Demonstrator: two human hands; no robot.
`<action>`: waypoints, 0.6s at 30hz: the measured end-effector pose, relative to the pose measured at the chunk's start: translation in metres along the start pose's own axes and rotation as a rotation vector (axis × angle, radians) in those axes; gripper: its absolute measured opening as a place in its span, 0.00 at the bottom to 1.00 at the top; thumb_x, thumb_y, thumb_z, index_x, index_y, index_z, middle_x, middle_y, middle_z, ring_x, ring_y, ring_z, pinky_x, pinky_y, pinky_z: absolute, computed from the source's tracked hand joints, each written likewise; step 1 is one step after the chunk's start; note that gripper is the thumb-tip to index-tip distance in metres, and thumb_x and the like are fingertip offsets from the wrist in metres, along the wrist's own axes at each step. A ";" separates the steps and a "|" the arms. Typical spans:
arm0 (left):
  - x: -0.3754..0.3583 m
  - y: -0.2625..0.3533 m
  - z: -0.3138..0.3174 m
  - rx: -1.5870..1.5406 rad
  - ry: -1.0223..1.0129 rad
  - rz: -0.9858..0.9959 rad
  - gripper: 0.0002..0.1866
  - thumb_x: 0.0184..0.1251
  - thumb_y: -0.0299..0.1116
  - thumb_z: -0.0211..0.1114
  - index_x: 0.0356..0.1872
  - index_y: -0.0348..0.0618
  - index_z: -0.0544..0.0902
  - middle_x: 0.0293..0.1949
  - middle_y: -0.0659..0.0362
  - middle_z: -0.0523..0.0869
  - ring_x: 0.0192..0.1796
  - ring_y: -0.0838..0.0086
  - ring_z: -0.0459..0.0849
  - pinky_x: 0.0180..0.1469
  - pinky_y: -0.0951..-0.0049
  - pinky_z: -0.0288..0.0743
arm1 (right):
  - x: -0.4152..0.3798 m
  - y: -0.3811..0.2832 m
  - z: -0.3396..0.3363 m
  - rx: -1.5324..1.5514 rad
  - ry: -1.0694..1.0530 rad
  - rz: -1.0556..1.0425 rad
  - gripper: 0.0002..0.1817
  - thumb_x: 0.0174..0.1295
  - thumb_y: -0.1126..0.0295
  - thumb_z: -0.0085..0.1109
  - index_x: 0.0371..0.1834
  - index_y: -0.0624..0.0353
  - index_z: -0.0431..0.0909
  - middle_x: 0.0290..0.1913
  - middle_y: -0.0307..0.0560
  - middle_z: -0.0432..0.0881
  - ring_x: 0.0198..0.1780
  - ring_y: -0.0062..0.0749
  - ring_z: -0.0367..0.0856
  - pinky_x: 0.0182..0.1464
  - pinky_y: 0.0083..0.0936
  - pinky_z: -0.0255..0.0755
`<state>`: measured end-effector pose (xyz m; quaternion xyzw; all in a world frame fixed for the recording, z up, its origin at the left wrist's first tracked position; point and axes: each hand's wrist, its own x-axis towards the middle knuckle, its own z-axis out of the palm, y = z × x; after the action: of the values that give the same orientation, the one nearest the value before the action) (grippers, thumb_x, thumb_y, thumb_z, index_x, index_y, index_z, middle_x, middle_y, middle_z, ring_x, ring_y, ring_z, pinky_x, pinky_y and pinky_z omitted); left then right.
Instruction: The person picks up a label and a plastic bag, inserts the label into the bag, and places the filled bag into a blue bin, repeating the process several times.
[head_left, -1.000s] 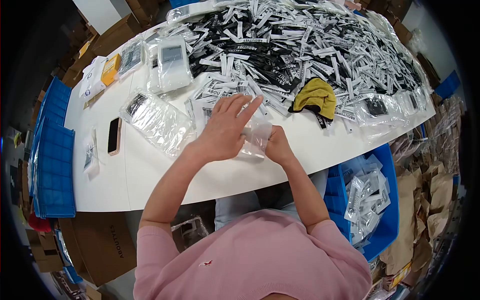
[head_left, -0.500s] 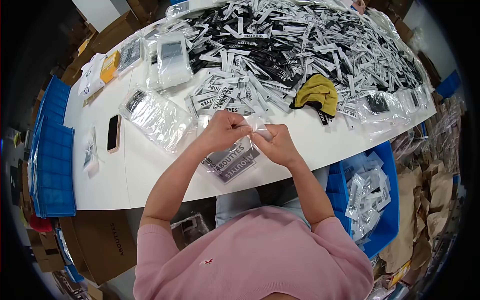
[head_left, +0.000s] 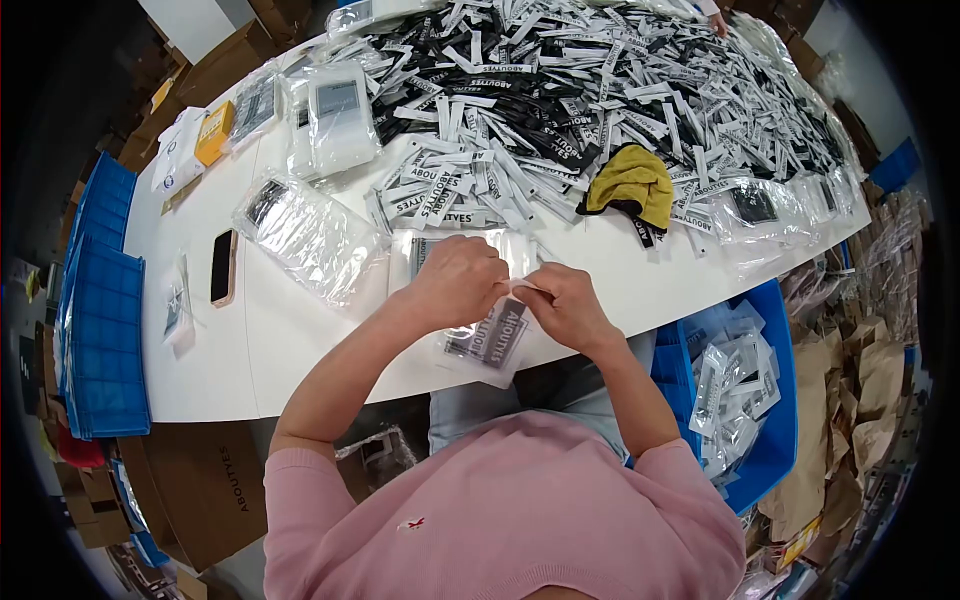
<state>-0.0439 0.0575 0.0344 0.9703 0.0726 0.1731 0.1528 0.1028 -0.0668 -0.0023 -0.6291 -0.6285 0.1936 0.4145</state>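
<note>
A clear plastic bag [head_left: 492, 340] with black-and-white ABOUTYES print inside hangs at the table's front edge. My left hand [head_left: 458, 280] is closed, knuckles up, on the bag's top edge. Close beside it, my right hand [head_left: 572, 308] pinches the same edge between thumb and fingers. Behind my hands another flat clear bag [head_left: 515, 245] lies on the table, partly covered by the left hand. A loose pile of white ABOUTYES strip packets [head_left: 440, 190] sits just beyond it.
A large heap of black and white packets [head_left: 560, 90] fills the table's far side. A yellow-black cloth [head_left: 630, 185], a stack of plastic bags [head_left: 315, 240] and a phone [head_left: 224, 268] lie around my hands. At right, a blue bin [head_left: 785, 400] holds filled bags.
Both hands have moved slightly down toward me and right, with the held bag now hanging lower over the table's edge. The flat bag behind them shows more.
</note>
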 end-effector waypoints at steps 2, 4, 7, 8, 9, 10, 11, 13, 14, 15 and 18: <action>-0.001 -0.002 0.002 -0.133 -0.059 -0.122 0.08 0.49 0.32 0.66 0.18 0.39 0.80 0.19 0.55 0.78 0.25 0.61 0.76 0.29 0.63 0.69 | -0.015 0.011 -0.019 -0.017 0.005 -0.041 0.04 0.55 0.73 0.59 0.27 0.63 0.78 0.24 0.50 0.75 0.25 0.41 0.74 0.28 0.30 0.67; -0.008 -0.011 0.004 -0.266 -0.119 -0.245 0.11 0.50 0.34 0.67 0.18 0.37 0.79 0.19 0.54 0.78 0.24 0.60 0.76 0.28 0.64 0.69 | -0.037 0.026 -0.056 -0.004 -0.005 0.030 0.04 0.55 0.75 0.60 0.28 0.64 0.79 0.22 0.48 0.73 0.23 0.34 0.72 0.25 0.27 0.66; -0.039 -0.042 0.005 -0.134 -0.086 -0.576 0.11 0.50 0.33 0.68 0.20 0.35 0.80 0.18 0.54 0.78 0.22 0.64 0.77 0.27 0.66 0.70 | -0.102 0.065 -0.156 -0.165 -0.110 0.591 0.09 0.54 0.70 0.60 0.31 0.66 0.80 0.27 0.49 0.79 0.28 0.31 0.78 0.32 0.26 0.72; -0.047 -0.048 0.005 -0.131 -0.081 -0.571 0.11 0.50 0.33 0.68 0.20 0.35 0.80 0.18 0.54 0.78 0.22 0.64 0.77 0.27 0.66 0.70 | -0.133 0.088 -0.182 -0.301 0.039 0.628 0.10 0.54 0.70 0.61 0.33 0.67 0.80 0.28 0.49 0.80 0.29 0.32 0.78 0.33 0.25 0.72; -0.057 -0.050 0.007 -0.260 -0.066 -0.575 0.11 0.49 0.35 0.68 0.26 0.37 0.81 0.24 0.53 0.80 0.29 0.63 0.78 0.33 0.65 0.72 | -0.154 0.103 -0.196 -0.434 0.186 0.665 0.11 0.53 0.69 0.61 0.35 0.67 0.80 0.28 0.49 0.81 0.30 0.33 0.79 0.34 0.25 0.73; -0.063 -0.050 0.013 -0.393 -0.054 -0.576 0.12 0.48 0.36 0.68 0.32 0.39 0.82 0.31 0.52 0.82 0.37 0.61 0.80 0.40 0.64 0.74 | -0.147 0.100 -0.195 -0.436 0.188 0.669 0.11 0.53 0.69 0.61 0.35 0.67 0.80 0.28 0.49 0.81 0.30 0.33 0.79 0.34 0.25 0.73; -0.064 -0.050 0.024 -0.397 -0.058 -0.572 0.12 0.48 0.36 0.68 0.32 0.39 0.82 0.31 0.52 0.82 0.37 0.61 0.80 0.40 0.64 0.74 | -0.136 0.098 -0.191 -0.590 0.396 0.605 0.12 0.54 0.70 0.62 0.37 0.67 0.80 0.30 0.50 0.81 0.31 0.33 0.80 0.36 0.25 0.73; -0.058 -0.043 0.045 -0.150 0.003 -0.305 0.27 0.45 0.37 0.70 0.50 0.42 0.77 0.49 0.49 0.77 0.54 0.58 0.73 0.54 0.62 0.69 | -0.096 0.094 -0.167 -0.480 0.595 0.499 0.12 0.54 0.71 0.61 0.40 0.67 0.79 0.33 0.51 0.82 0.33 0.34 0.81 0.37 0.24 0.74; -0.047 -0.036 0.047 -0.148 -0.165 -0.361 0.37 0.42 0.40 0.73 0.58 0.44 0.70 0.58 0.47 0.69 0.63 0.54 0.63 0.62 0.60 0.60 | -0.067 0.098 -0.141 -0.219 0.581 0.454 0.13 0.55 0.71 0.61 0.41 0.67 0.78 0.34 0.52 0.82 0.34 0.34 0.81 0.38 0.24 0.74; -0.040 -0.032 0.052 -0.140 -0.160 -0.357 0.37 0.42 0.40 0.73 0.58 0.44 0.70 0.58 0.47 0.69 0.63 0.54 0.63 0.62 0.60 0.60 | -0.039 0.106 -0.116 -0.188 0.449 0.248 0.10 0.57 0.72 0.59 0.40 0.65 0.78 0.33 0.53 0.82 0.33 0.37 0.81 0.37 0.25 0.74; -0.033 -0.032 0.061 0.041 -0.177 -0.349 0.38 0.37 0.38 0.76 0.57 0.44 0.72 0.58 0.49 0.69 0.60 0.55 0.68 0.62 0.60 0.61 | 0.050 0.119 -0.049 -0.200 0.257 0.054 0.10 0.59 0.71 0.56 0.42 0.61 0.79 0.39 0.52 0.82 0.36 0.43 0.81 0.39 0.28 0.74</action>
<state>-0.0558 0.0643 -0.0413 0.9573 0.2295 0.0563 0.1666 0.2221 -0.0173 -0.0506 -0.7033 -0.5693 0.0591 0.4217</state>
